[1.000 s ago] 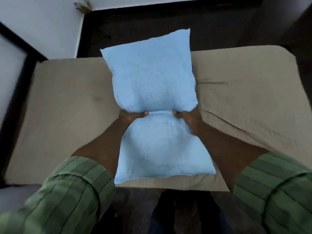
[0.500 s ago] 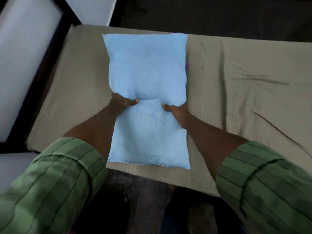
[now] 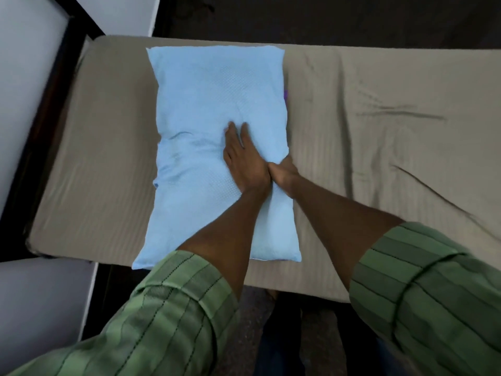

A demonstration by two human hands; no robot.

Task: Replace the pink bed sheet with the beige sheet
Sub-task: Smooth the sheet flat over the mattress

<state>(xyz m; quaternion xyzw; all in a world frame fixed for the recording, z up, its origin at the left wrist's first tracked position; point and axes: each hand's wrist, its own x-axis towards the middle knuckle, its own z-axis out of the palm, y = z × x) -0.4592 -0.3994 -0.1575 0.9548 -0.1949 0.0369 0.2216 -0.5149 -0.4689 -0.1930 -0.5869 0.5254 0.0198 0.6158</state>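
Note:
The beige sheet (image 3: pixel 379 164) covers the whole mattress, with a few creases at the right. A light blue pillow (image 3: pixel 206 99) lies lengthwise across the bed near its left end. My left hand (image 3: pixel 244 161) rests flat on the pillow's middle, fingers stretched forward. My right hand (image 3: pixel 283 173) grips the pillow's right edge, its fingers curled into the fabric and partly hidden behind my left hand. No pink sheet is in view.
A dark bed frame (image 3: pixel 54 85) runs along the left end, with a white wall (image 3: pixel 24 63) beyond it. A small purple bit (image 3: pixel 285 94) peeks out at the pillow's right edge. Dark floor (image 3: pixel 325 17) lies past the bed and below its near edge.
The pillow came down flat onto the bed. My left hand let go of its left side and moved onto the top, flat. My right hand stays on the right edge.

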